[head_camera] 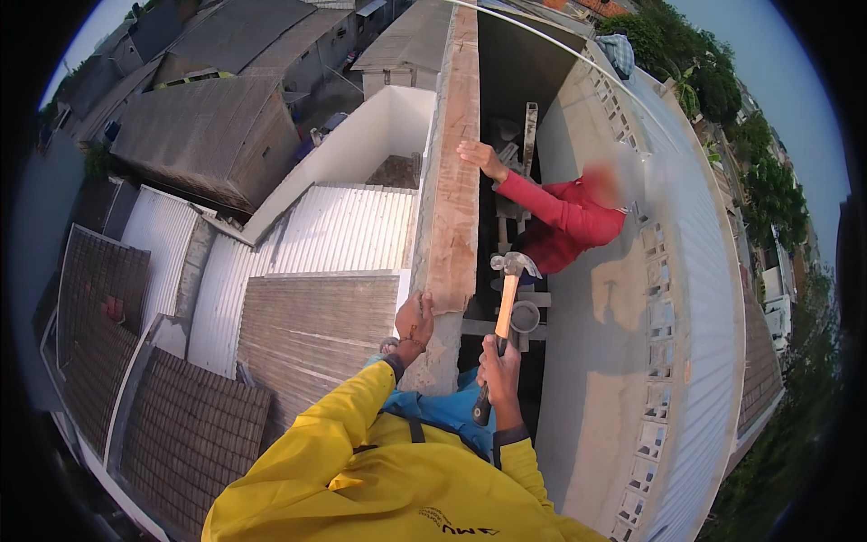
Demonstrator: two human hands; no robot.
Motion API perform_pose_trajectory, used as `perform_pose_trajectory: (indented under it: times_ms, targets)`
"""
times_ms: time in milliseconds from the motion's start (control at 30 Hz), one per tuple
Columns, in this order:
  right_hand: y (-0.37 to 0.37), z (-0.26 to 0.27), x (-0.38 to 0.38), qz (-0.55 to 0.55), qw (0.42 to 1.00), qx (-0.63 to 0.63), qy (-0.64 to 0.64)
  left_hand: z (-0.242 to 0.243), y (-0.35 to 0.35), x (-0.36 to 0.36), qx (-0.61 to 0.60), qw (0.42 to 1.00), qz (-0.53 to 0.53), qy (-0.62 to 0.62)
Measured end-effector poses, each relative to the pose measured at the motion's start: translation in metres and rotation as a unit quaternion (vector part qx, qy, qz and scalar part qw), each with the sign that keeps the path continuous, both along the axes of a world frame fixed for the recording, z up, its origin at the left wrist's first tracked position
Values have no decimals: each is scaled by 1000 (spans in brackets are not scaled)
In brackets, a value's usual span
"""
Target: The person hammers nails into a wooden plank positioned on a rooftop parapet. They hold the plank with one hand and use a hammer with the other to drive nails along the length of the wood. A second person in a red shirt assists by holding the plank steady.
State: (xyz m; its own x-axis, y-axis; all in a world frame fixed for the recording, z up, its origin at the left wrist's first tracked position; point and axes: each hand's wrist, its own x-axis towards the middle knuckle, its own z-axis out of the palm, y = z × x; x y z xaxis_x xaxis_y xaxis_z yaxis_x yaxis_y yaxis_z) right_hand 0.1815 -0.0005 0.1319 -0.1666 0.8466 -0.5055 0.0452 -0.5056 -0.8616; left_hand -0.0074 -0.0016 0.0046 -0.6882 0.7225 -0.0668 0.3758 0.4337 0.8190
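Note:
My right hand (pixel 500 376) grips the black lower handle of a claw hammer (pixel 506 298), held upright with its metal head at the top. The hammer is apart from the board. My left hand (pixel 415 324) rests at the near end of a long wooden board (pixel 455 203), its fingers against the board's left corner. The board lies lengthwise along the top of a narrow concrete wall (pixel 433 359), which I straddle in blue trousers. Farther along, a co-worker's hand (pixel 482 157) lies on the same board.
Right of the wall drops a dark gap where a co-worker in a red shirt (pixel 576 210) stands near timber pieces and a round bucket (pixel 525 316). Beyond rises a wall with ventilation blocks (pixel 658 305). Lower roofs (pixel 325 311) lie left. A white line (pixel 582 57) crosses above.

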Motion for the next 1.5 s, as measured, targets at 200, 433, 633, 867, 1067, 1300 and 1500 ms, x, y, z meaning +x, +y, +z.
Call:
perform_pose_trajectory:
  times_ms: [200, 433, 633, 867, 1067, 1300, 1500]
  targets:
    - [63, -58, 5, 61, 923, 266, -270, -15, 94, -37, -50, 978, -161, 125]
    - [176, -56, -72, 117, 848, 318, -408, -49, 83, -30, -70, 959, -201, 188]
    - [295, -92, -153, 178, 823, 347, -412, -47, 89, -29, -56, 955, -230, 179]
    - [312, -131, -199, 177, 760, 386, -493, -53, 90, -35, -28, 957, -224, 182]
    - [299, -157, -203, 183, 701, 457, -517, -53, 89, -30, -49, 953, -220, 201]
    - [294, -166, -206, 141, 682, 473, -539, -38, 94, -31, -47, 954, -217, 199]
    - [298, -166, -208, 134, 673, 483, -544, -34, 96, -32, -55, 959, -208, 183]
